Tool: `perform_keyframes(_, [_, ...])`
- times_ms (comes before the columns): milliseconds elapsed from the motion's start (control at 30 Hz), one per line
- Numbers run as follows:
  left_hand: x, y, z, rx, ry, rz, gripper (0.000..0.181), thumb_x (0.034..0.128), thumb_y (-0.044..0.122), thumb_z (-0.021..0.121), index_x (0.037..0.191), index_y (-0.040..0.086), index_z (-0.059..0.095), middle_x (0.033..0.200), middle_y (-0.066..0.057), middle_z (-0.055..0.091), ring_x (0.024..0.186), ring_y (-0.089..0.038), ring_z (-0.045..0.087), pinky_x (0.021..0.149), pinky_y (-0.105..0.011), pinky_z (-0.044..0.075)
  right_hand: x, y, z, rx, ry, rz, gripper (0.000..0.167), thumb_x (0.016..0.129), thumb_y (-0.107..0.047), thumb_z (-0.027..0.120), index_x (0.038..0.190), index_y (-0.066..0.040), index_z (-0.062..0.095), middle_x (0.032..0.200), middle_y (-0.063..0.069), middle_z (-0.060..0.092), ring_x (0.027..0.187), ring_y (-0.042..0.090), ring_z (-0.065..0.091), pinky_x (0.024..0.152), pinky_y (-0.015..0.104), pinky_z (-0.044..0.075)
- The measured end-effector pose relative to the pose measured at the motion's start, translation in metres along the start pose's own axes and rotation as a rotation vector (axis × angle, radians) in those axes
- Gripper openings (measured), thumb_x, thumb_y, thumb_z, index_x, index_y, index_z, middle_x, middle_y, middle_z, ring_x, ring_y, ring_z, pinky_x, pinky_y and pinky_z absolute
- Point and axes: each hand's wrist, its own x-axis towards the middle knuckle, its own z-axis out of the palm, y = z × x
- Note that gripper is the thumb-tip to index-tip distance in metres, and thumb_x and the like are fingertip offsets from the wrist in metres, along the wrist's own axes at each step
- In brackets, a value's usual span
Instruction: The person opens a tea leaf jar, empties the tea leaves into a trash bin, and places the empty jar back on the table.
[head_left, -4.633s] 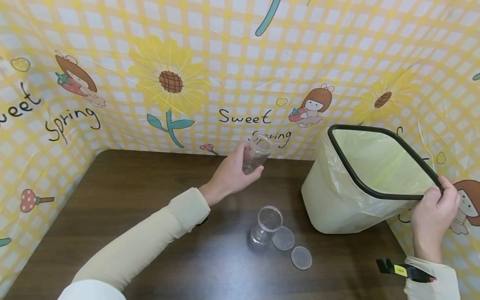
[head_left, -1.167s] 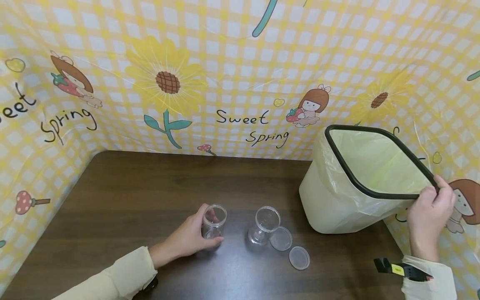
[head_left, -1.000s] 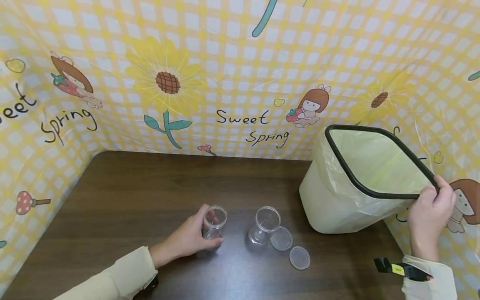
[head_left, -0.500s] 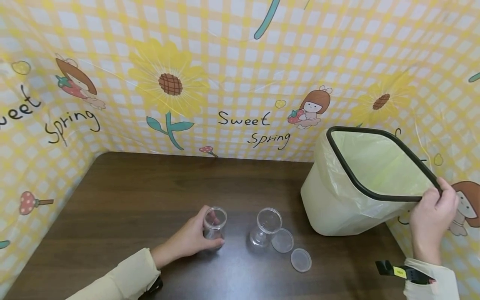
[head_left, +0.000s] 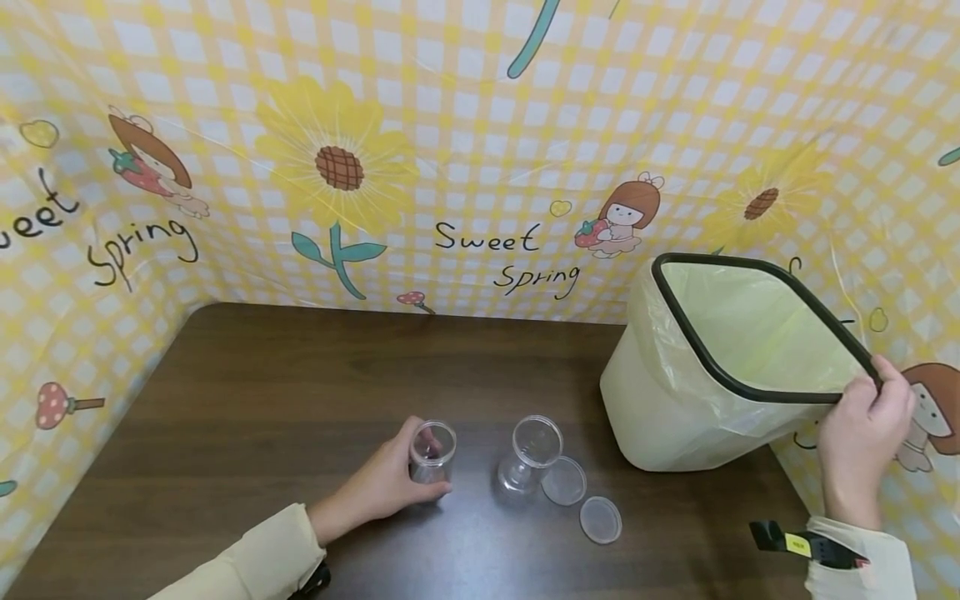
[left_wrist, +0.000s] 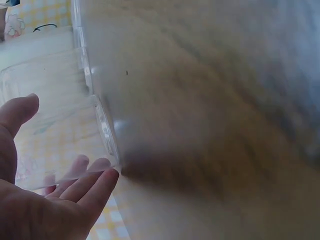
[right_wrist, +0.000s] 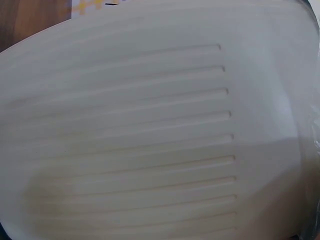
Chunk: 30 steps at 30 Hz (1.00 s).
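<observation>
In the head view my left hand [head_left: 382, 481] holds a clear plastic jar [head_left: 433, 454] with thumb in front and fingers behind. The jar is upright with its mouth uncovered; in the left wrist view its base [left_wrist: 106, 130] meets the tabletop. My right hand [head_left: 862, 446] grips the black rim [head_left: 750, 388] of a cream trash bin [head_left: 675, 417] at its near right corner. To the right of the held jar stands a second clear jar [head_left: 537, 442], open at the top. Beside it lie two clear round lids [head_left: 564, 482], flat on the table. The right wrist view shows the bin's ribbed side [right_wrist: 150, 125].
A pale plastic liner [head_left: 757, 325] covers the bin's inside and folds over its outer wall. The dark wooden table [head_left: 300, 375] ends at a yellow checked cloth [head_left: 465, 150] along the back and sides. A black strap [head_left: 802, 543] is round my right wrist.
The left hand has brought the jar from raised and tilted near the back cloth down to the table, left of the second jar. In the last second both hands have barely moved.
</observation>
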Motion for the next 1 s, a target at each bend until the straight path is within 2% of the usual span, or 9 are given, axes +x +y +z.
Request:
perform_keyframes(467, [0.003,0.001,0.010,0.027,0.043,-0.017,0.061,0.0732,0.026,0.093,0.112,0.011,0.049,0.103,-0.003,0.065,0.095,-0.016,0.064,0.083,-0.034,0.052,-0.001,-0.002,-0.001,0.008,0.008,-0.005,0.053,0.105,-0.023,0.026,0.152,-0.005,0.043,0.154,0.017,0.036,0.141,0.018,0.033,0.120,0.033,0.020])
perform_keyframes(767, [0.002,0.003,0.013,0.019,0.033,-0.025,0.064,0.0729,0.023,0.093,0.116,0.008,0.048,0.106,-0.006,0.065,0.100,-0.021,0.064,0.087,-0.039,0.052,-0.002,-0.002,-0.002,0.010,0.023,0.001,0.053,0.104,-0.023,0.027,0.151,-0.005,0.045,0.153,0.017,0.039,0.140,0.019,0.035,0.119,0.033,0.022])
perform_keyframes(1000, [0.002,0.003,0.011,0.020,0.030,-0.029,0.065,0.0728,0.025,0.093,0.116,0.009,0.047,0.107,-0.007,0.065,0.101,-0.022,0.064,0.087,-0.039,0.052,-0.002,-0.001,-0.001,0.004,0.004,0.008,0.053,0.105,-0.024,0.027,0.152,-0.007,0.044,0.154,0.017,0.037,0.139,0.019,0.034,0.119,0.034,0.022])
